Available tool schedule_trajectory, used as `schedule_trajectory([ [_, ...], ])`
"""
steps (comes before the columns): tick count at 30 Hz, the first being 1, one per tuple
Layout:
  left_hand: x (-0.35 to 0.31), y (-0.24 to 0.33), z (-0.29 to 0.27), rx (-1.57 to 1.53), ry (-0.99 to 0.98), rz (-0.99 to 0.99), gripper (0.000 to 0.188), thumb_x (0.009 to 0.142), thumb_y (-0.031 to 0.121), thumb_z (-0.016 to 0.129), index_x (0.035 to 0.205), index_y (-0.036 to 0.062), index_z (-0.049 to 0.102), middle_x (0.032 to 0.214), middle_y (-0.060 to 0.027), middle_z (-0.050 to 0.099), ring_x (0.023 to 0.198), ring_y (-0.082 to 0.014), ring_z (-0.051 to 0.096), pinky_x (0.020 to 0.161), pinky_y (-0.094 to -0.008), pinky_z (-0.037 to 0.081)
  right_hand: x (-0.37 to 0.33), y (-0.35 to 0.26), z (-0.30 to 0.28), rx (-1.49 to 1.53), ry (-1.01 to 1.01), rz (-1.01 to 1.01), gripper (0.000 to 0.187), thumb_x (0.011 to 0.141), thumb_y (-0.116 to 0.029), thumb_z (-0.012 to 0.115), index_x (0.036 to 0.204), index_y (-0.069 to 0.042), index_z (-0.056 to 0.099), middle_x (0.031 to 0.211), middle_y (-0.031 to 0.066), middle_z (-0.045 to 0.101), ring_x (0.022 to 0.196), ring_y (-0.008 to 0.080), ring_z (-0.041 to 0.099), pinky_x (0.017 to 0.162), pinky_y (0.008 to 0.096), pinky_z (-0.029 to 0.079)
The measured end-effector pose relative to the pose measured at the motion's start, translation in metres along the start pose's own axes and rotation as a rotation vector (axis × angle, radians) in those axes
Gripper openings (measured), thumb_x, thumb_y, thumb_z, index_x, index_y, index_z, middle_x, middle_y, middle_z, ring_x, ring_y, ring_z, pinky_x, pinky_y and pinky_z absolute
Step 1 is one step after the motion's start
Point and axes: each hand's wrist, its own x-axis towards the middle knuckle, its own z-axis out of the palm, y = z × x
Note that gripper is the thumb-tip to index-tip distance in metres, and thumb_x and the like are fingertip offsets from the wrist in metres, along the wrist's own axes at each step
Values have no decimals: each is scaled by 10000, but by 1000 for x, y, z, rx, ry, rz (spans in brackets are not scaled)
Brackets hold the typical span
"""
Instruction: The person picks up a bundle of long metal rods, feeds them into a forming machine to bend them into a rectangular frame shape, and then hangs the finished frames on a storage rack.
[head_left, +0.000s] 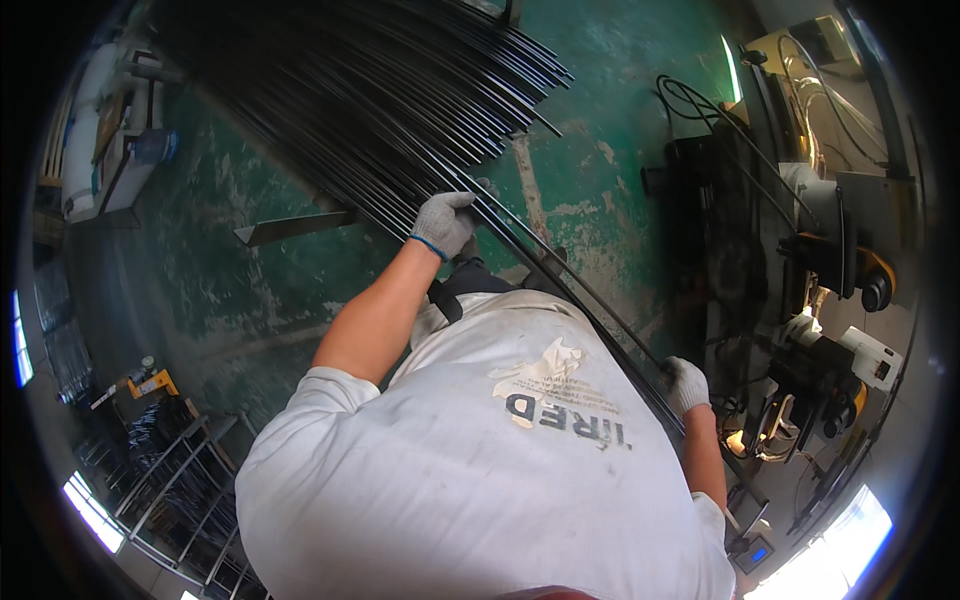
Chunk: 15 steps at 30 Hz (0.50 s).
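Observation:
My left hand, in a pale knitted glove with a blue cuff, is closed around long dark metal tubes at the lower edge of a large pile. These tubes slant across the front of my body to the right. Farther down their length, my right hand, also gloved, is closed on them beside my right hip; its fingers are partly hidden. The pile of similar dark tubes spreads over the upper left, with uneven ends pointing right. How many tubes I hold cannot be made out.
A flat metal support arm juts out left from under the pile. Machines with cables line the right side. At lower left stands a metal rack with dark stock. The green floor is worn and scuffed.

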Motion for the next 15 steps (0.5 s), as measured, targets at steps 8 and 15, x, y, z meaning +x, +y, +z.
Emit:
schedule_trajectory([
  [8,13,-43,31,-157,28,-74,208,947,-49,530,1114,-7,646,1088,-199,701,1099,-415,669,1108,-586,529,71,-166,-44,265,94,-61,520,872,-228,814,1333,-43,660,1238,250,730,1165,433,685,1029,499,544],
  [15,12,-49,66,-65,-131,-171,159,955,53,567,1042,-18,679,1046,-188,692,1073,-367,654,1146,-591,459,129,-186,-7,73,466,-160,86,917,-153,642,943,-79,677,841,167,754,801,383,763,699,517,599],
])
